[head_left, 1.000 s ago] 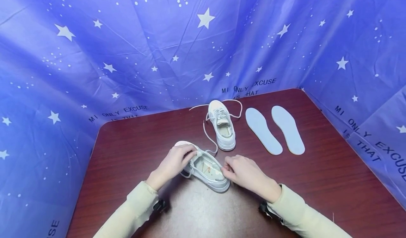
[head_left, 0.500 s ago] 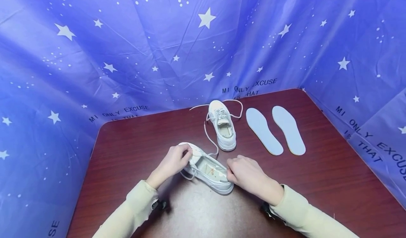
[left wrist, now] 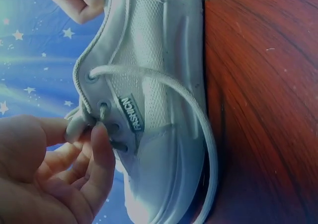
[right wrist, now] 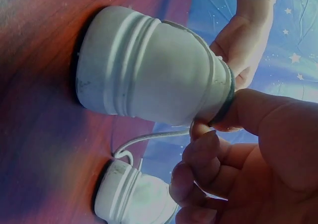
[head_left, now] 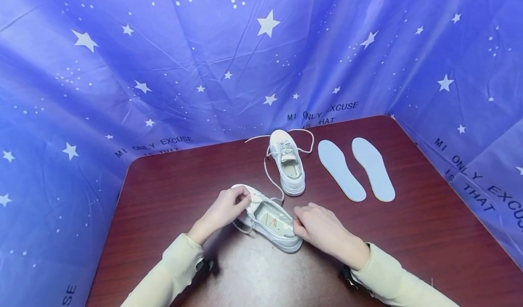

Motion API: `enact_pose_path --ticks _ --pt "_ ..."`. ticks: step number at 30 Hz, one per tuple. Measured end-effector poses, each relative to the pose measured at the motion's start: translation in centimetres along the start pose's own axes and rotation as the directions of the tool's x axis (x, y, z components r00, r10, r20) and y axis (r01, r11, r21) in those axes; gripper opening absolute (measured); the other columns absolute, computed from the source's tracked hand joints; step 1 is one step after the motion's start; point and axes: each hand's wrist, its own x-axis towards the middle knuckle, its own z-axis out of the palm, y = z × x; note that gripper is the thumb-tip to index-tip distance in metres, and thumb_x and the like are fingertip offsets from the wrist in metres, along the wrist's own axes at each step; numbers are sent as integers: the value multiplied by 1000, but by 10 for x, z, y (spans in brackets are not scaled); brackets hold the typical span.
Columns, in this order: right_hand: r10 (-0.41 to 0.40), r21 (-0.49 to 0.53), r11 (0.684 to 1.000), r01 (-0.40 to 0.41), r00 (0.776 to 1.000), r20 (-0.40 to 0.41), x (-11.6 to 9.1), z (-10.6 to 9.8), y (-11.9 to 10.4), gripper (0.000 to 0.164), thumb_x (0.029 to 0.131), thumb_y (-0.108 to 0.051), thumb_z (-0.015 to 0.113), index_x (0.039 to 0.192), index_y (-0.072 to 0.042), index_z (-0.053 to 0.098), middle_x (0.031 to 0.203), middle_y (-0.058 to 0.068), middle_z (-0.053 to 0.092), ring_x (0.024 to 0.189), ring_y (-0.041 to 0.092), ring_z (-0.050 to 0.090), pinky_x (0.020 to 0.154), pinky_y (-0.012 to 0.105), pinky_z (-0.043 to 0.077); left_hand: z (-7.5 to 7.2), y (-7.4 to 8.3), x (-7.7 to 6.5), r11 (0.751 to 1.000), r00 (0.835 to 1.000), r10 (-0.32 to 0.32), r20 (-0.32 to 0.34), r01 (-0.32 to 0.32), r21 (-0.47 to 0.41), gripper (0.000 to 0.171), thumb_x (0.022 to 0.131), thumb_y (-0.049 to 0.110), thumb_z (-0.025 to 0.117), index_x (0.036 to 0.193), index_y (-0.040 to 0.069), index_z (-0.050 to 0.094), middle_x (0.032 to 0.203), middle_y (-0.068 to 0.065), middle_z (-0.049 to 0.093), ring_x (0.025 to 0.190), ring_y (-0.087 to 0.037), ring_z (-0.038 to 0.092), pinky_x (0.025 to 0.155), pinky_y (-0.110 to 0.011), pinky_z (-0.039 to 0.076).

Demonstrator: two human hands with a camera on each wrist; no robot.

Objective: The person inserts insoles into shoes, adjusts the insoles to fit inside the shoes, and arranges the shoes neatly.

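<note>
**One white shoe (head_left: 269, 236) pinched front and back**

The white shoe sits mid-bench (head_left: 163, 184), toe toward the far left corner, heel toward the near edge. The left hand (head_left: 222, 207) pinches its laced front, thumb and finger clamped together; whether on tongue or lace, I cannot tell. The right hand (head_left: 327, 227) grips the heel collar (right wrist: 218, 82), thumb and finger closed on the rim. Holding both ends probably serves to steady the shoe and keep its mouth spread. Inside shows a pale footbed (head_left: 266, 219) with orange marks (head_left: 274, 222), too small to tell whether printed or loose.

A second shoe (head_left: 282, 139) stands toward the far edge, its inner sole (head_left: 292, 170) also showing. Two insoles (head_left: 341, 173) lie flat and apart from each other, nearer the right edge, perhaps set there to leave the hands room. A loose lace (head_left: 271, 178) trails between the shoes.
</note>
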Motion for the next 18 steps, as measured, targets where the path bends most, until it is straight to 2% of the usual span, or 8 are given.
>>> enact_pose_path --ticks 5,12,18 --pt "39 38 999 -39 999 6 -2 -1 1 31 77 -17 63 60 -20 37 53 -11 33 54 10 39 45 25 34 1 1 0 998 999 45 10 -45 -47 12 91 17 60 83 10 65 70 -1 67 54 -11 60 53 -21 50" --pt "117 115 987 -116 993 2 -6 -4 6 12 83 -25 67 78 -23 56 61 -11 51 54 2 44 46 22 37 2 3 -3 991 991 133 -17 -133 -9 9 89 21 66 86 13 65 72 3 61 65 -6 54 59 -22 48" --pt "137 118 984 -137 991 4 -10 -3 13 8 84 -26 66 80 -24 58 62 -13 51 53 1 44 46 21 36 1 4 -5 984 984 177 -29 -177 -16 9 89 21 65 89 13 66 76 3 64 69 -6 57 63 -24 51"
